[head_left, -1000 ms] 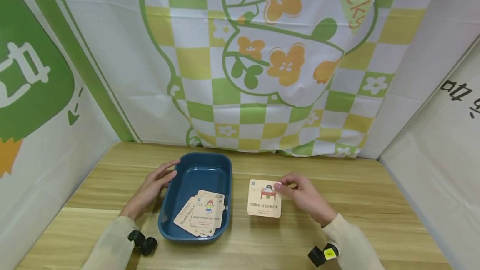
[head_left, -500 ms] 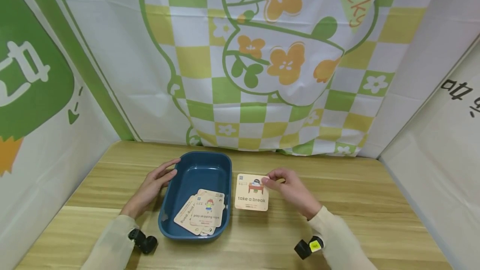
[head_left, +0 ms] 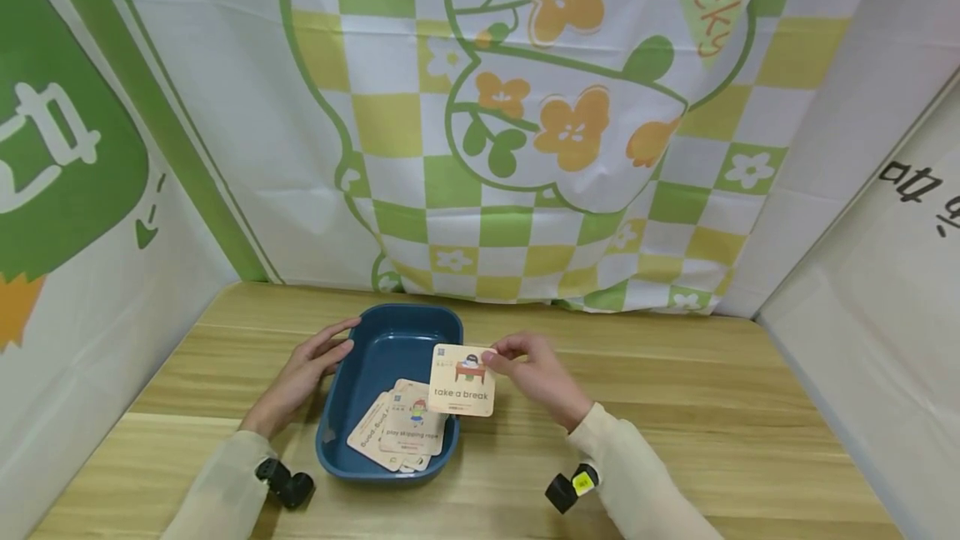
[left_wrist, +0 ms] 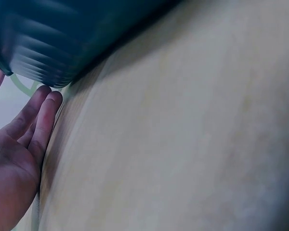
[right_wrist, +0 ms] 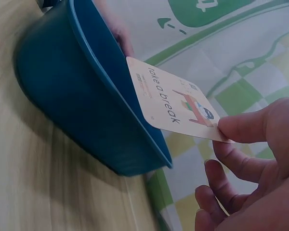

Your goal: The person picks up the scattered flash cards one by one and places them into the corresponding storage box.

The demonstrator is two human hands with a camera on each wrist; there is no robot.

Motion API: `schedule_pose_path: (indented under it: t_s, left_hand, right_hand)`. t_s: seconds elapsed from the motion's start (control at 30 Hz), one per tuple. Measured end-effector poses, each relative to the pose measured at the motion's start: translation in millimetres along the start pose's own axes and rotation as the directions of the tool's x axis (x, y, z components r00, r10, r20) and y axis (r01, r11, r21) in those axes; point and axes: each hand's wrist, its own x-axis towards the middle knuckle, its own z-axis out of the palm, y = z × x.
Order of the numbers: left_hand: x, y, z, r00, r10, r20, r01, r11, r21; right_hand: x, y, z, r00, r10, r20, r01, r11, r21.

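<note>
My right hand [head_left: 536, 373] pinches a square "take a break" card [head_left: 462, 382] by its upper right corner, thumb on the printed face. The card hangs over the right rim of a blue plastic box [head_left: 397, 323]; in the right wrist view the card [right_wrist: 171, 98] is tilted above the rim. My left hand [head_left: 302, 373] rests against the box's left side, its fingers mostly straight and reaching the rim. In the left wrist view those fingers [left_wrist: 45, 115] touch the box wall. Inside the box, a "play skipping rope" card [head_left: 412, 423] lies on several overlapping cards.
The box stands on a wooden table [head_left: 675, 407]. Behind it hangs a checkered, flowered cloth [head_left: 525, 257], and white printed panels flank the table left and right. Each sleeve carries a small black wrist device [head_left: 285, 486].
My right hand has moved left with the "take a break" card, from the tabletop right of the box to over its right rim. The left hand and the box have stayed put.
</note>
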Motion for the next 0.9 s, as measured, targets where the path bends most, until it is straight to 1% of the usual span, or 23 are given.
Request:
schedule_pose_path:
  t_s: [0.1, 0.3, 0.47, 0.73, 0.9]
  left_hand:
    - [-0.1, 0.3, 0.4, 1.0, 0.001, 0.0, -0.001, 1.0, -0.006]
    - [-0.1, 1.8, 0.5, 1.0, 0.002, 0.002, -0.002, 1.0, -0.009]
    - [-0.5, 3.0, 0.0, 1.0, 0.006, 0.0, -0.006, 1.0, 0.0]
    - [0.3, 2.6, 0.6, 1.0, -0.014, -0.01, 0.014, 1.0, 0.011]
    - [0.4, 1.7, 0.6, 1.0, -0.022, -0.014, 0.022, 1.0, 0.016]
  right_hand:
    - [3.2, 0.6, 8.1, 1.0, -0.01, 0.002, 0.01, 1.0, 0.01]
    - [6.2, 0.6, 21.2, 1.0, 0.004, -0.007, -0.003, 0.999, 0.044]
    - [7.9, 0.3, 29.5, 1.0, -0.001, -0.004, 0.001, 0.998, 0.065]
    - [9.6, -0.5, 41.0, 0.999, -0.024, 0.03, 0.023, 0.999, 0.039]
    - [8.7, -2.1, 48.4, 1.0, -0.002, 0.017, 0.002, 1.0, 0.01]
